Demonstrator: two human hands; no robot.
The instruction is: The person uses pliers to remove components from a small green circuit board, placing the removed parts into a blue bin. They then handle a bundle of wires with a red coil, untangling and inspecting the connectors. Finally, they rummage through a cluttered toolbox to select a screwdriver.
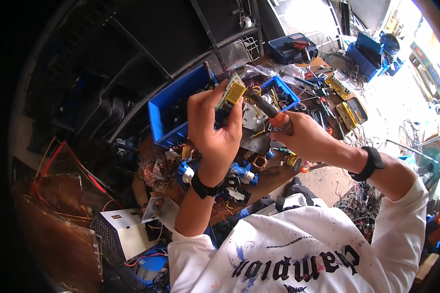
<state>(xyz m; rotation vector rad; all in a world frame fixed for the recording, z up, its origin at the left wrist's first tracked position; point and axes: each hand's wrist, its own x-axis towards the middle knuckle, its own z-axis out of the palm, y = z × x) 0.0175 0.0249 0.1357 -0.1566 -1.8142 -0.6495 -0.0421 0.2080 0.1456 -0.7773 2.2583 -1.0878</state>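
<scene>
My left hand [211, 119] is raised over the bench, its fingers pinching a small green circuit board by the edges. A yellow block-shaped component [236, 93] stands out from the board's face. From the right, my right hand [305, 133] grips a pair of pliers [264, 105] with dark metal jaws and orange-red handles. The jaws point at the yellow component and lie right beside it; whether they touch it I cannot tell. Below both hands lies a flat metal plate [253, 119] among loose parts.
A large blue bin [156, 122] holds dark parts behind my left hand. A smaller blue tray [289, 93], screwdrivers and yellow bit sets [347, 115] cover the bench's right side. Blue plugs [186, 172] lie near its front edge. A white metal case [127, 232] stands at lower left.
</scene>
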